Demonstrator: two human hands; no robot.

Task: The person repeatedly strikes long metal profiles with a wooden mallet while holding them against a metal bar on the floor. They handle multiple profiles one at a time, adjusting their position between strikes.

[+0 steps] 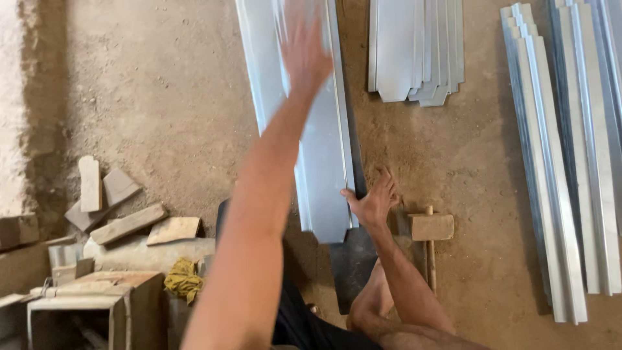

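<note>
- Two bare hands in view, both the person's own. Left hand [304,48] is raised over the long metal sheet [321,155], fingers look spread but it's blurred, so can't tell if it touches the metal; holds nothing.
- Right hand [374,199] is low, fingers splayed, thumb against the sheet's right edge near its lower end, palm on the dirt floor [162,97]. Not clamped on anything.
- One long metal sheet, grey, folded lengthwise, lies on the floor running from the top edge down to btwn the hands, approx centre of view.
- One wooden mallet [431,228] just right of the right hand, handle pointing down.
- One stack of flat cut sheets [414,48] at top, right of the long sheet; exact no. unclear.
- Folded metal channels [564,168] in 2 groups at far right, well apart from the hands.
- Approx five wood offcuts [126,217] at left, plus one yellow rag [183,279] beside a wooden box [97,304].
</note>
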